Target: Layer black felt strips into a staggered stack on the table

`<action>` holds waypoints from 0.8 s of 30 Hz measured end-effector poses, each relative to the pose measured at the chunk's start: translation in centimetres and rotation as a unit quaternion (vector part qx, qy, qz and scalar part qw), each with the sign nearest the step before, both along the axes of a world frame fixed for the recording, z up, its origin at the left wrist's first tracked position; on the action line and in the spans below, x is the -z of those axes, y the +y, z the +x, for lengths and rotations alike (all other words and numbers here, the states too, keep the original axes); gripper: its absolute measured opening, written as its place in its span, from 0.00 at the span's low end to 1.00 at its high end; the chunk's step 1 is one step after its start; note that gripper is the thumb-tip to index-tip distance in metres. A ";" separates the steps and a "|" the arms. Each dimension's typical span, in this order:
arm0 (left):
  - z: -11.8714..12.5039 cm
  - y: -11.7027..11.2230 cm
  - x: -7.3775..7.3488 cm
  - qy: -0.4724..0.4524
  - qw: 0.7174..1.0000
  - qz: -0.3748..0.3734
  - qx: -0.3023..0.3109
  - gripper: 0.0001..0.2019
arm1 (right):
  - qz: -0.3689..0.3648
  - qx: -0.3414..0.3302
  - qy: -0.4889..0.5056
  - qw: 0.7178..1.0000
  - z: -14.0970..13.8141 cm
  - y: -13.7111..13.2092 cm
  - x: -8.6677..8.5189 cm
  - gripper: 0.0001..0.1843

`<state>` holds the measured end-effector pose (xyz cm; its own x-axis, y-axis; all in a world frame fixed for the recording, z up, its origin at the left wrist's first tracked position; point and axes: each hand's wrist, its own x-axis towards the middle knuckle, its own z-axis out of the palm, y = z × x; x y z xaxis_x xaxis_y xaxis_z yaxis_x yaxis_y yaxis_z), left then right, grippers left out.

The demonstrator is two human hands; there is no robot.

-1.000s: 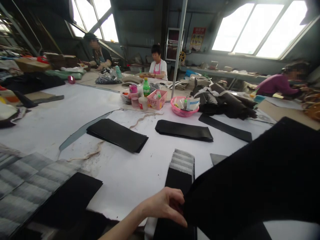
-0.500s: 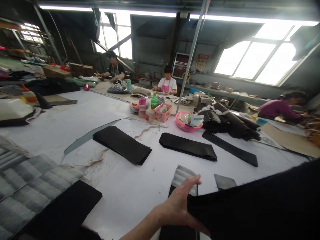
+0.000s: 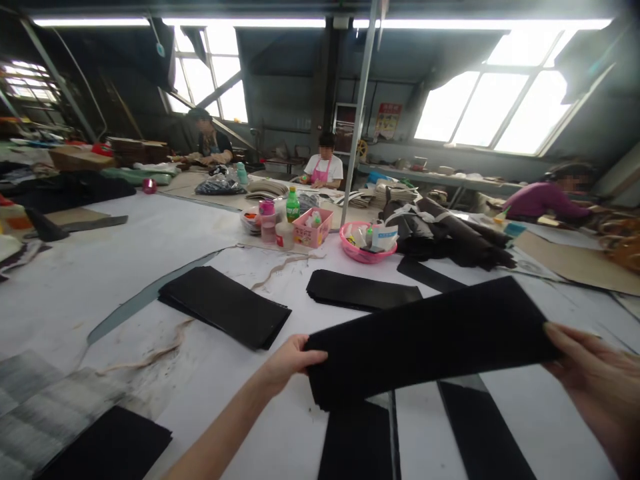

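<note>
I hold a long black fabric strip (image 3: 430,340) flat in the air over the white table (image 3: 250,373), one end in each hand. My left hand (image 3: 287,360) is closed on its left end, thumb on top. My right hand (image 3: 595,380) grips the right end with fingers over the edge. Under the strip lie more black pieces (image 3: 357,440) on the table. Two stacks of black strips lie farther out, one on the left (image 3: 225,313) and one in the middle (image 3: 360,290).
A pink basket (image 3: 367,243), a pink box (image 3: 313,230), a green bottle (image 3: 293,203) and cups stand mid-table. Dark fabric is heaped at the right (image 3: 450,233). Grey striped sheets (image 3: 45,400) lie at the near left. Three other people work at far tables.
The black strip went from hanging close at my right to being held flat between both hands. My left hand shifted to grip its end. My right hand came into view.
</note>
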<state>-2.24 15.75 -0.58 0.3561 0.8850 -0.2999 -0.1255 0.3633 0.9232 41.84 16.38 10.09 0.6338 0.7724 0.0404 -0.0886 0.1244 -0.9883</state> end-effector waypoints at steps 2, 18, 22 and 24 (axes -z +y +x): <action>-0.9 2.9 -0.7 0.003 0.999 0.008 -0.050 0.19 | -0.040 -0.025 0.030 0.998 -0.1 2.2 2.8 0.13; 0.3 23.1 3.2 0.207 0.954 0.061 -0.210 0.17 | -0.210 0.032 -0.288 0.934 -1.7 18.5 17.4 0.13; 0.3 23.6 4.9 0.273 0.934 0.074 -0.219 0.20 | -0.246 0.030 -0.373 0.894 -1.0 18.9 18.6 0.12; 0.2 23.9 5.1 0.299 0.925 0.085 -0.219 0.19 | -0.253 0.024 -0.401 0.880 -1.0 19.2 18.4 0.12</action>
<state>-2.00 39.65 -5.65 -0.2330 0.9576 -0.1694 0.3251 0.2408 0.9145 40.87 35.57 -8.33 0.5897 0.7939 0.1481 0.6566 -0.3646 -0.6602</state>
